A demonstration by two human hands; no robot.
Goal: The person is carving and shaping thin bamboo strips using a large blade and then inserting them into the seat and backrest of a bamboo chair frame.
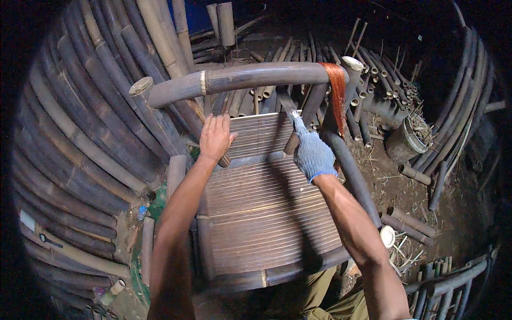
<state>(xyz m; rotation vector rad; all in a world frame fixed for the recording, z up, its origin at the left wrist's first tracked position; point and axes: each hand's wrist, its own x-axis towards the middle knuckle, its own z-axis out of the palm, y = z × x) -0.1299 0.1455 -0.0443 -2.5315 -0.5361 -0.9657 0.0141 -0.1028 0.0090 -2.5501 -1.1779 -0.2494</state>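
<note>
Leans over a bamboo chair [250, 229] filling the middle of the frame, with its slatted backrest [256, 136] just above centre and a thick curved top rail [256, 77] across the upper middle. Rests the bare left grip [216, 137] at the backrest's upper left edge, left of centre — fingers side by side and nearly straight, with anything held beneath the palm impossible to tell. Closes the right grip [314, 154], in a blue-grey knitted glove, firmly around a narrow blade-like tool [289, 106], right of centre, pointing it up and slightly left toward the top rail. Shows orange-red strands [336, 88] draped over the rail's right end, stacked bamboo poles [90, 128] along the left side, and a bucket [404, 143] of shavings at right — near cut bamboo lengths [373, 69] at upper right.
</note>
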